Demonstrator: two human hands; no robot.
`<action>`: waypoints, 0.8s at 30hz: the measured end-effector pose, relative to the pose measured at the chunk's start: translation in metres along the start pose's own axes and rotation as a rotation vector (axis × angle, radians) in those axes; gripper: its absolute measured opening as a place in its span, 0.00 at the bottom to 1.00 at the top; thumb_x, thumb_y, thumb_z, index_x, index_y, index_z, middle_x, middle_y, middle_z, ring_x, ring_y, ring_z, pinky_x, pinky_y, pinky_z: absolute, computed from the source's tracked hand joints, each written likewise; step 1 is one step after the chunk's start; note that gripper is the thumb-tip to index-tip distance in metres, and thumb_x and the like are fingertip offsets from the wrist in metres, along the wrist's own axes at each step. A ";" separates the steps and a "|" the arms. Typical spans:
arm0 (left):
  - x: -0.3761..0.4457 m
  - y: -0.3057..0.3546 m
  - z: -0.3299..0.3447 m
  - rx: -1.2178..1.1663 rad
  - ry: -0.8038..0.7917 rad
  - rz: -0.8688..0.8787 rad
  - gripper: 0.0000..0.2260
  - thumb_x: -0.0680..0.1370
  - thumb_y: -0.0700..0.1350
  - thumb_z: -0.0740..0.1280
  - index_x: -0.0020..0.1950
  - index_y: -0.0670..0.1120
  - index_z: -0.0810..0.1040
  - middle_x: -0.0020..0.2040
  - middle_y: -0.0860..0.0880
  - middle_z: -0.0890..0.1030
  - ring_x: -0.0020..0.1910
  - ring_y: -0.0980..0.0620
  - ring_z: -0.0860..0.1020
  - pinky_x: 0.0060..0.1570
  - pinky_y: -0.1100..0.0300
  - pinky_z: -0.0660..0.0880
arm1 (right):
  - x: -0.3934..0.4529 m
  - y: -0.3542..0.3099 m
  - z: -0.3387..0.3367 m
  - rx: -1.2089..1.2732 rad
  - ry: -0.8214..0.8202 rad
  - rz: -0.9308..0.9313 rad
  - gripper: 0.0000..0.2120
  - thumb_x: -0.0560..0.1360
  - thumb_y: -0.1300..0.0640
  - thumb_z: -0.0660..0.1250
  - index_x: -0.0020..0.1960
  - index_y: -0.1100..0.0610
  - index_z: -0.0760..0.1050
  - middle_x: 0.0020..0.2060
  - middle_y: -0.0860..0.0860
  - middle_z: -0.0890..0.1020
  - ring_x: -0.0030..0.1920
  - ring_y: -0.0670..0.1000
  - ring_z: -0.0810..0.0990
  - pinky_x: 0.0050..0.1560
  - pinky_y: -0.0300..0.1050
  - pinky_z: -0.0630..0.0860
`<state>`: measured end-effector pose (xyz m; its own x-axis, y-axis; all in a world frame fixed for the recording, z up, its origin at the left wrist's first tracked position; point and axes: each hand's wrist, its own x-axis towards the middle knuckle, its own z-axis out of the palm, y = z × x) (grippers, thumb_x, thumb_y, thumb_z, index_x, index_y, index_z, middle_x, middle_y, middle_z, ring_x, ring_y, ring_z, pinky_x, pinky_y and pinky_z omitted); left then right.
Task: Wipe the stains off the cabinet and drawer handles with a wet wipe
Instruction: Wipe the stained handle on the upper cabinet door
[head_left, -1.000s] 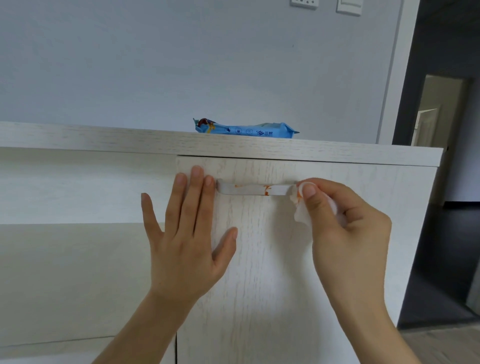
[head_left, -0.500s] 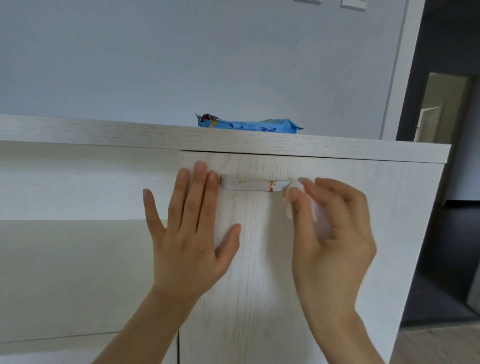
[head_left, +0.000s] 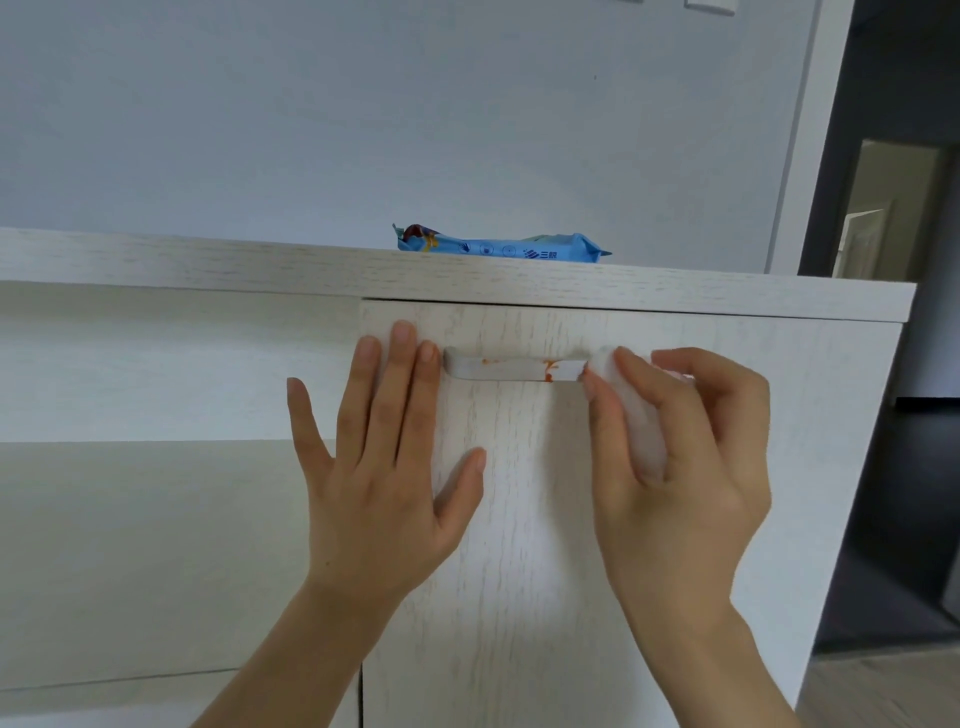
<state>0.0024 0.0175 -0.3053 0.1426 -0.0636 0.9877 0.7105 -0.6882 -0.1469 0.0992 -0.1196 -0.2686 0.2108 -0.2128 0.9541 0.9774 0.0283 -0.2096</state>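
The handle (head_left: 511, 368) lies level between the two hands, its long axis running from left to right. The right hand (head_left: 675, 467) pinches the wet wipe (head_left: 636, 415) against its right end, so the orange stains (head_left: 549, 370) lie just leftward. The left hand (head_left: 384, 467) rests flat with straight fingers on the door (head_left: 519, 571), beside the handle's left end.

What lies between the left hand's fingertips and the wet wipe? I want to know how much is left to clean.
The head view shows the handle there, bearing orange stains; the left hand lies flat, the right hand pinches the wet wipe.
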 end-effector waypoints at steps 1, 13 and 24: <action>0.000 0.000 0.000 -0.001 0.003 0.000 0.29 0.81 0.57 0.53 0.75 0.39 0.58 0.75 0.43 0.58 0.75 0.44 0.56 0.69 0.34 0.51 | 0.000 -0.001 0.001 0.000 0.007 0.007 0.07 0.72 0.64 0.71 0.49 0.65 0.80 0.46 0.62 0.77 0.47 0.42 0.70 0.48 0.24 0.68; 0.001 0.000 -0.001 -0.002 -0.001 0.002 0.29 0.80 0.57 0.54 0.75 0.40 0.57 0.75 0.43 0.57 0.75 0.44 0.56 0.70 0.34 0.51 | -0.002 -0.021 0.007 0.102 -0.065 0.028 0.06 0.71 0.65 0.72 0.48 0.62 0.82 0.42 0.53 0.76 0.41 0.39 0.71 0.44 0.22 0.68; 0.001 0.000 -0.001 -0.082 0.022 -0.026 0.29 0.79 0.56 0.57 0.73 0.39 0.61 0.73 0.41 0.62 0.74 0.44 0.58 0.70 0.35 0.51 | 0.005 -0.025 0.007 0.142 -0.058 0.144 0.06 0.71 0.64 0.72 0.48 0.60 0.82 0.42 0.50 0.75 0.41 0.32 0.72 0.44 0.21 0.67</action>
<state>0.0021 0.0163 -0.3046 0.1090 -0.0605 0.9922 0.6545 -0.7469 -0.1174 0.0764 -0.1141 -0.2571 0.3450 -0.1399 0.9281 0.9289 0.1929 -0.3162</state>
